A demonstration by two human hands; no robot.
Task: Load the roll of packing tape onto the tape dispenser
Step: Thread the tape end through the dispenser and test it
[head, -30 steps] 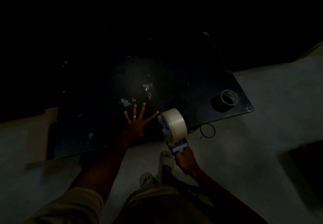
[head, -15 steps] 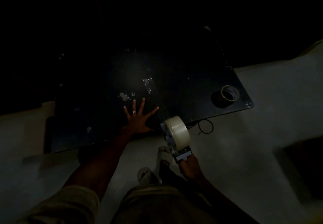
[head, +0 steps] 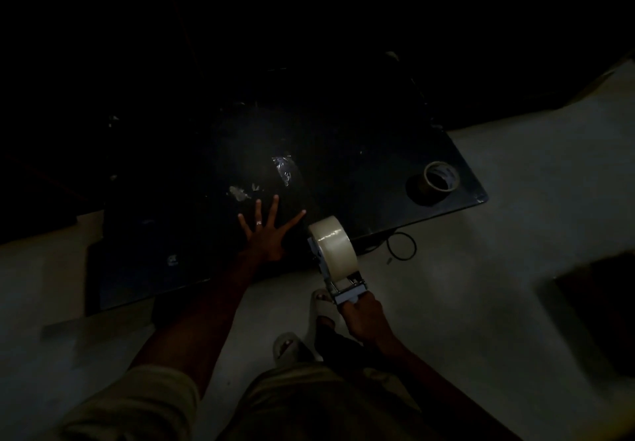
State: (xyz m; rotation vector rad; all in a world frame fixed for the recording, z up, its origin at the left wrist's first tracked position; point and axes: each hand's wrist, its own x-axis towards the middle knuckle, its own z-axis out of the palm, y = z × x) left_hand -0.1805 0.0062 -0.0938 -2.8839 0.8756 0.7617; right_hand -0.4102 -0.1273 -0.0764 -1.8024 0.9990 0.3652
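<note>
A pale roll of packing tape [head: 335, 246] sits on the tape dispenser [head: 347, 289], held in the air just off the near edge of a dark table [head: 360, 138]. My right hand [head: 360, 317] grips the dispenser's handle from below. Left of the roll, my left hand [head: 266, 234] rests flat on the table near its front edge with the fingers spread wide and a ring on one finger. The scene is very dim.
A second, nearly used-up tape roll [head: 439, 177] stands near the table's right corner. Scraps of clear tape [head: 283, 170] stick to the tabletop beyond my left hand. A dark cable loop [head: 400, 246] lies on the pale floor. My sandalled feet [head: 321, 306] are below the dispenser.
My right hand has drawn the dispenser with the roll back towards me and slightly right, off the table edge. My left hand has stayed flat on the table.
</note>
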